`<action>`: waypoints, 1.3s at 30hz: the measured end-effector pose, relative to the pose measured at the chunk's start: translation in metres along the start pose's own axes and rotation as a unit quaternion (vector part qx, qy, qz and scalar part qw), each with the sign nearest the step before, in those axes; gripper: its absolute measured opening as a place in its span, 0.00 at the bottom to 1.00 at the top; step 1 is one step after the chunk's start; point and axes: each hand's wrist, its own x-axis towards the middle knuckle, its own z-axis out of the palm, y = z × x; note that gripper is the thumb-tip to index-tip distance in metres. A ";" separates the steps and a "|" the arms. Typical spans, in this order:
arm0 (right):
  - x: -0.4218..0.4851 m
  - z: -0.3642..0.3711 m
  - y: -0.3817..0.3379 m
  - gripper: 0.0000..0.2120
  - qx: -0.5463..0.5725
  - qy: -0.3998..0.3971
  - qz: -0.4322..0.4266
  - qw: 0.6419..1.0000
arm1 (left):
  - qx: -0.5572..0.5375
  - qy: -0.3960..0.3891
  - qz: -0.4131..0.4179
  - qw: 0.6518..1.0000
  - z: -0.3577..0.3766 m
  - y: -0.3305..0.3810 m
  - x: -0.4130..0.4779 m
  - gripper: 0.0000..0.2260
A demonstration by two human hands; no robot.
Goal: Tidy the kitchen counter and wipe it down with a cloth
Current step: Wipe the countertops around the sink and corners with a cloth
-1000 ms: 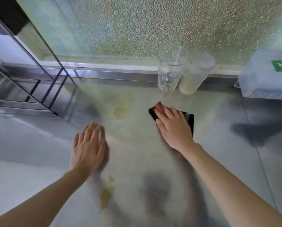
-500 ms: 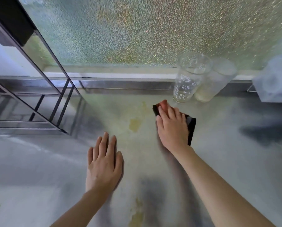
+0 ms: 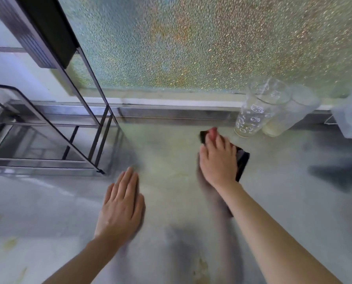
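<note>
Your right hand (image 3: pixel 218 160) is lying flat with straight fingers, pressing down on the dark folded cloth (image 3: pixel 241 162). It's not gripping it, just pinning it to the worktop (image 3: pixel 294 212) near the back edge, right beside the glasses. Your left hand (image 3: pixel 121 206) is resting palm-down on the bare steel with the fingers straight and together, holding nothing, so I'm guessing you're bracing yourself.

Progress-wise, I'd say you're mid-wipe and nowhere near finishing. A yellowish stain (image 3: pixel 200 267) is sitting at the near edge between your arms, and more yellow smears (image 3: pixel 11 241) are showing off to the left. The tidying part isn't looking done either.

Room stuff, big to small:
- The pebbled window (image 3: pixel 191 48) is filling the whole back and throwing coloured glare.
- The worktop is looking like dull, shiny metal with blurry reflections.
- A black metal rack (image 3: pixel 48 140) is standing on the left.
- A pale container (image 3: pixel 351 117) is poking in at the right edge.
- A printed glass (image 3: pixel 253 111) and a plain cup (image 3: pixel 283 117) are standing upright, touching, against the back ledge.
</note>
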 end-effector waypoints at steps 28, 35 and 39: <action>0.017 0.021 -0.083 0.23 0.023 0.045 -0.116 0.992 | 0.011 -0.004 -0.004 1.000 0.010 -0.011 -0.001 0.24; 0.031 0.013 -0.067 0.27 0.006 0.009 -0.193 0.981 | 0.012 -0.005 -0.009 1.000 0.009 -0.010 -0.001 0.24; 0.028 0.023 -0.094 0.23 0.030 0.033 -0.059 0.997 | 0.013 -0.003 -0.008 1.000 0.009 -0.010 -0.001 0.24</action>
